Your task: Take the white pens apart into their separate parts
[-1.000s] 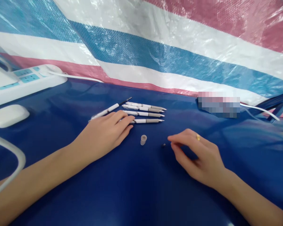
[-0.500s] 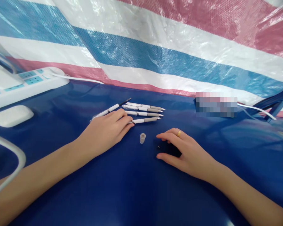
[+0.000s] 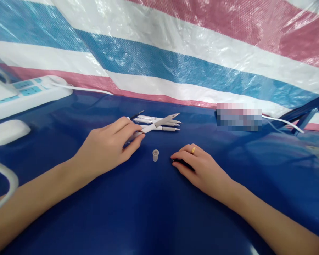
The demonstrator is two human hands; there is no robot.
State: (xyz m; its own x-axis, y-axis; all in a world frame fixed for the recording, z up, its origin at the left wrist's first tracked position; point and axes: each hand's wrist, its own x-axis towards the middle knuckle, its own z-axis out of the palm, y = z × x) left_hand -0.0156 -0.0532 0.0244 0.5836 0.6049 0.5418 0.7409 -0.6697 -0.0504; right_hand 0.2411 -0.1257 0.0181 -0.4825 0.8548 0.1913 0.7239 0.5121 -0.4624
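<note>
My left hand [image 3: 108,143] is closed around a white pen [image 3: 151,128] with a grey grip, its metal tip tilted up to the right above several similar pens [image 3: 168,129] lying on the table. Behind the fingers, a dark refill [image 3: 136,114] pokes out; the barrel it belongs to is mostly covered by my hand. My right hand [image 3: 200,168], wearing a gold ring, rests low over the table with thumb and index fingertips nearly together on a tiny dark piece [image 3: 173,160], too small to name. Between my hands stands a small translucent cap-like cylinder [image 3: 155,155].
On the left are a white power strip [image 3: 42,94] with blue sockets, a white rounded case [image 3: 9,132] and a thick white cable [image 3: 12,182]. A pixelated object [image 3: 239,117] sits at the back right of the blue table [image 3: 149,212], before a striped plastic sheet [image 3: 170,63].
My left hand has raised the front pen off the table and tilted its tip upward. My right thumb and index finger have closed in on the tiny dark piece. The view has shifted slightly.
</note>
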